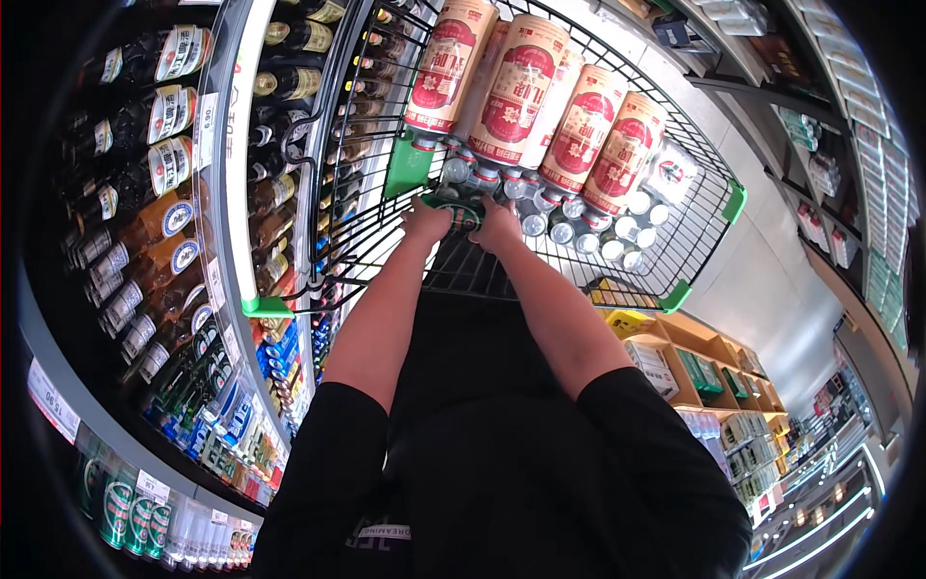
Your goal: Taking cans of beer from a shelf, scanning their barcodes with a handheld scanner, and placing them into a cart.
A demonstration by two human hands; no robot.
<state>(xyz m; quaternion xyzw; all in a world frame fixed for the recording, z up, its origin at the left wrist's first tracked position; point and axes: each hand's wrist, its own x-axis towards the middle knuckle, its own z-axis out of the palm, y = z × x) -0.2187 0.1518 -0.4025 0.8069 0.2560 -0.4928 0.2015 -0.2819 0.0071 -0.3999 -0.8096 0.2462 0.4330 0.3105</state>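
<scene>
Both of my hands reach into a black wire shopping cart [674, 295] with green corner pieces. My left hand [428, 221] and my right hand [499, 226] grip opposite ends of a green can or canned pack [457, 206], mostly hidden between them. Just beyond them stand small bottles or cans with pale round tops [561, 231]. Several tall cream-and-red beer cans [515, 90] stand behind these, their print upside down to me. A plastic-wrapped pack [671, 174] sits at the cart's right side.
Along the left runs a shelf [246, 145] of beer bottles [173, 166] with price tags. Green cans [137, 517] fill a lower shelf. Wooden display shelves [694, 373] with boxes stand at right, and more stocked shelving [817, 137] lies across the tiled floor [778, 279].
</scene>
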